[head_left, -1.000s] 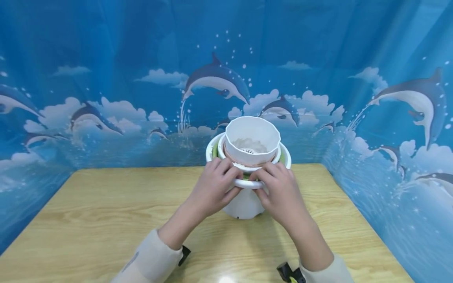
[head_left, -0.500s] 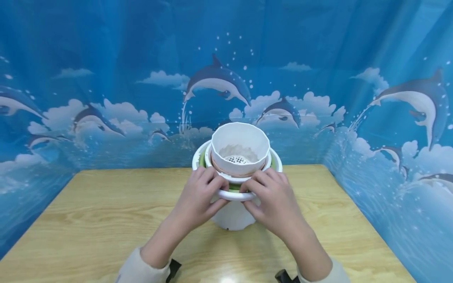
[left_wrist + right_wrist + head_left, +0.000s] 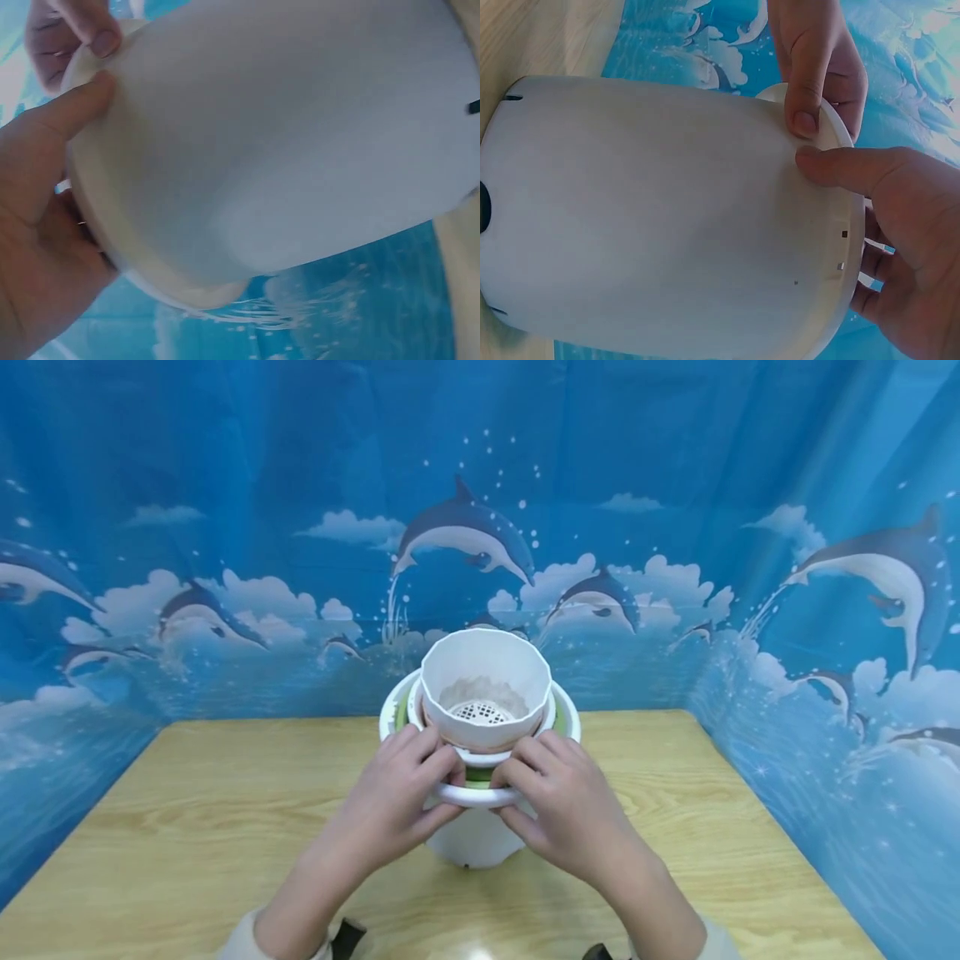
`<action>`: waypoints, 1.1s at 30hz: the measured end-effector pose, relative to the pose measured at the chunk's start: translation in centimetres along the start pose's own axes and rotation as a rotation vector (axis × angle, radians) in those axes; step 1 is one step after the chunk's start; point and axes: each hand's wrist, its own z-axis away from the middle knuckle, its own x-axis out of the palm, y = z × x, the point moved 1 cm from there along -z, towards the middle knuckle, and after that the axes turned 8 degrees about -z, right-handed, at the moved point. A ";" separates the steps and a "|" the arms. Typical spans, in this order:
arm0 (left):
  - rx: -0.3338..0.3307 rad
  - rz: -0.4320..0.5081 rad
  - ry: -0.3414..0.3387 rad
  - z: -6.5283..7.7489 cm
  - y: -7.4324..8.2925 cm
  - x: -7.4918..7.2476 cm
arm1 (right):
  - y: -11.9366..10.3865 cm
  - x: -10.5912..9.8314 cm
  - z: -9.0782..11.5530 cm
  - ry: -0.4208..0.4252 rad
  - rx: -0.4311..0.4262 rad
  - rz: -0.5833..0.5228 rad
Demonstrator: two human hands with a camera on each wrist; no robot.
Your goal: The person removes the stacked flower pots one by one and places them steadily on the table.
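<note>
A nested stack of plant pots stands near the middle of the table in the head view. Its outermost is a large white plant pot [image 3: 474, 843] with a thick rim. A green pot [image 3: 480, 774] shows inside it, then another white rim and a thin pinkish edge. The innermost white pot [image 3: 487, 660] rises highest, with drainage holes and greyish dirt at its bottom. My left hand [image 3: 401, 797] and right hand [image 3: 562, 802] pinch the outer pot's near rim side by side. Thumbs press the outside wall below the rim, as the left wrist and right wrist views show; fingers curl over inside.
A wooden table [image 3: 225, 835] carries the stack. Behind it and along its sides hangs a blue curtain [image 3: 300, 460] printed with dolphins and clouds; the table's far edge [image 3: 247, 720] meets it.
Over the last second the pot stack has come closer to me and shifted left across the table. Both hands have moved with it, keeping their pinch on the rim.
</note>
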 end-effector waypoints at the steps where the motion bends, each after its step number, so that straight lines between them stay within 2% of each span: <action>1: 0.002 -0.013 -0.014 0.1 0.1 -0.3 | -0.2 0.0 0.0 -0.001 -0.005 -0.005; 13: 0.007 -0.079 -0.202 1.1 1.2 -4.3 | -2.3 0.2 -0.4 0.034 -0.105 -0.099; 19: -0.017 -0.090 -0.290 1.2 1.7 -5.9 | -3.0 0.1 -0.5 0.032 -0.140 -0.163; 22: -0.022 -0.089 -0.311 1.4 1.8 -6.6 | -3.3 0.1 -0.6 0.038 -0.164 -0.185; 29: 0.019 -0.063 -0.301 2.1 1.6 -7.2 | -3.8 0.0 -0.6 0.021 -0.204 -0.225; 31: 0.020 -0.038 -0.307 2.2 1.4 -7.3 | -4.1 -0.2 -0.8 0.021 -0.225 -0.264; 33: 0.028 -0.017 -0.308 2.4 1.2 -7.4 | -4.2 -0.5 -1.1 0.068 -0.268 -0.346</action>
